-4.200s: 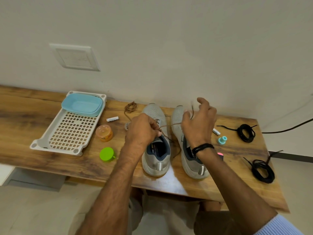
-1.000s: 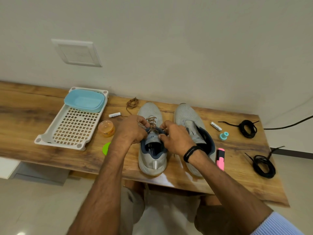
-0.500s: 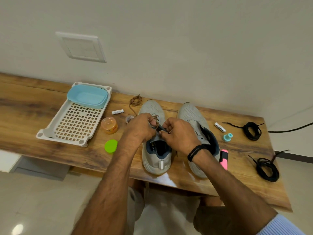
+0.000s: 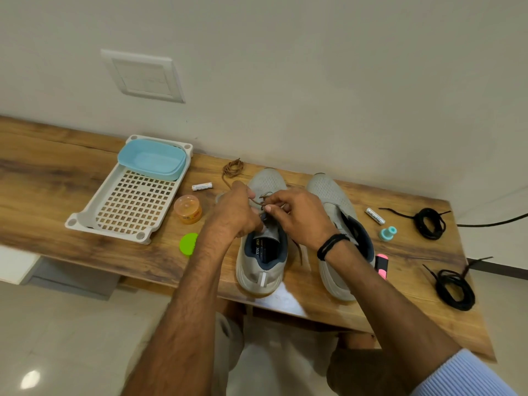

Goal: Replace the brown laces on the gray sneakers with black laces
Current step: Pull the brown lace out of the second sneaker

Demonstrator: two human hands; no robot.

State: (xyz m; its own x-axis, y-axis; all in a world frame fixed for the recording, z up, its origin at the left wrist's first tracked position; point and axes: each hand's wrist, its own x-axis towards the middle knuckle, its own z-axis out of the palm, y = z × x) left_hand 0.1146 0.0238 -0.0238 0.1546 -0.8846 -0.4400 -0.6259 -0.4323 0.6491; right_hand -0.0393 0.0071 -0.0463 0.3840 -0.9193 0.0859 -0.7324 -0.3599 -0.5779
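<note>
Two gray sneakers stand side by side on the wooden table [image 4: 57, 178], heels toward me. The left sneaker [image 4: 264, 252] has a brown lace [image 4: 261, 200] threaded over its tongue. My left hand [image 4: 235, 214] grips the sneaker's left side by the eyelets. My right hand [image 4: 295, 217] pinches the brown lace just above the tongue. A loose end of that lace hangs down between the shoes. The right sneaker [image 4: 333, 201] has no lace. A coiled brown lace [image 4: 233, 168] lies behind the shoes. Two black lace bundles lie at the right, one far [image 4: 430, 222] and one near [image 4: 454, 284].
A white perforated tray [image 4: 128, 204] holding a blue tub [image 4: 151, 158] sits at the left. Around the shoes lie an orange jar [image 4: 188, 210], a green lid [image 4: 188, 243], two batteries [image 4: 202, 186], a teal cap [image 4: 387, 233] and a pink highlighter [image 4: 382, 265].
Both hands have shifted a little farther up the left sneaker, from its collar toward the lacing. The right hand's fingers now pinch the brown lace higher over the tongue.
</note>
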